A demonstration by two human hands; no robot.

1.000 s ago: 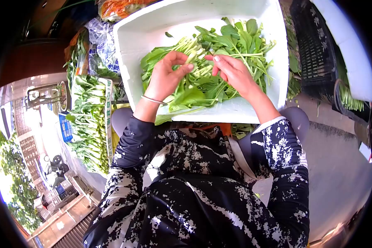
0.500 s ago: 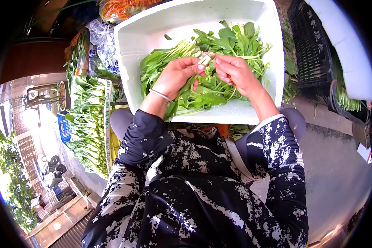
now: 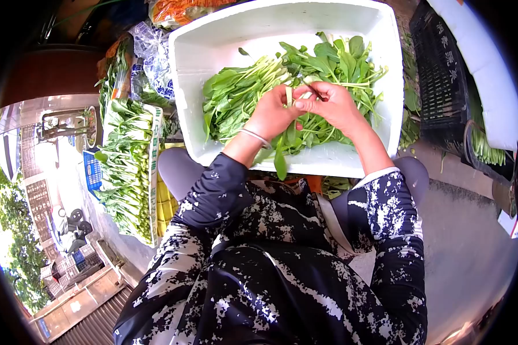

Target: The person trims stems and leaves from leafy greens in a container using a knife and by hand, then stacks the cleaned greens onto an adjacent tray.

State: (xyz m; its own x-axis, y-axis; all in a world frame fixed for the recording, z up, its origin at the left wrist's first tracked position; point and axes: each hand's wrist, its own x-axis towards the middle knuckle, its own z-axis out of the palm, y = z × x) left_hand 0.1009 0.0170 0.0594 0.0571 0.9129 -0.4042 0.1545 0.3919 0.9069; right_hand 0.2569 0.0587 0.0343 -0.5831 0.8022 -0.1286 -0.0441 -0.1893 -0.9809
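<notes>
My left hand (image 3: 272, 113), with a pale bracelet at the wrist, is closed around a leafy green stalk (image 3: 288, 96). The leaf (image 3: 280, 164) of that stalk hangs below the fingers, over the near rim of the white foam box (image 3: 185, 86). Thumb to thumb with it, my right hand (image 3: 339, 110) is closed on a thin dark blade-like piece (image 3: 313, 91) at the cut end of the stalk. Both hands are above a heap of leafy greens (image 3: 236, 86) in the box. The fingers partly hide what they grip.
Stacked greens (image 3: 129, 167) stand to the left, near a blue crate (image 3: 92, 172). Plastic bags (image 3: 151, 63) lie at the upper left. On the right stands a black crate (image 3: 440, 75) beside a basket of greens (image 3: 486, 146). The box rests against my knees.
The view has shifted slightly, so the box appears further right and lower. My hands have drawn together around the stalk, and a leaf now hangs beneath my left hand. The dark piece has come into sight.
</notes>
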